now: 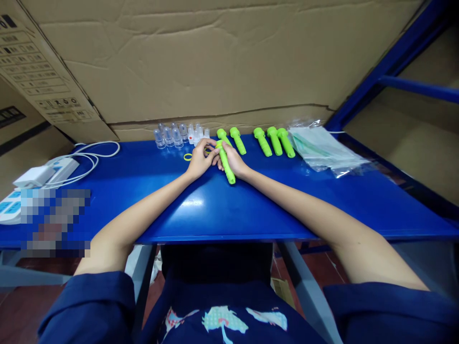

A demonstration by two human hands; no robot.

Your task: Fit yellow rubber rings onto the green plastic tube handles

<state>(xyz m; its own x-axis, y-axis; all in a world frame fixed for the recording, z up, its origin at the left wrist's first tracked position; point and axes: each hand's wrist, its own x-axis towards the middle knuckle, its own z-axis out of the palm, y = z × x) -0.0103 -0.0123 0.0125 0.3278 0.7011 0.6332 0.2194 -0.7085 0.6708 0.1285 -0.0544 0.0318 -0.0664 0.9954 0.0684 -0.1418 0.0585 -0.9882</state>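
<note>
My right hand (pixel 232 160) is wrapped round a lime-green flashlight (pixel 227 167), whose tail points toward me. At the flashlight's head end, the fingers and thumb of my left hand (pixel 201 158) close in and touch it. A thin yellow-green ring (pixel 188 156) lies on the table just left of my left hand. Part of a second ring (pixel 207 151) shows between the left fingers; whether it is held or lies behind them I cannot tell. Several more green flashlights (pixel 238 140) lie beyond my hands, heads toward the cardboard.
Several clear plastic domes (pixel 168 137) stand at the back, beside small white-based clear parts (pixel 197 134). Plastic-bagged sheets (pixel 322 149) lie at right. A power strip (pixel 60 171) with a white cable is at left, near a blurred-out patch. Cardboard (pixel 215 62) walls the blue table's (pixel 201 215) back.
</note>
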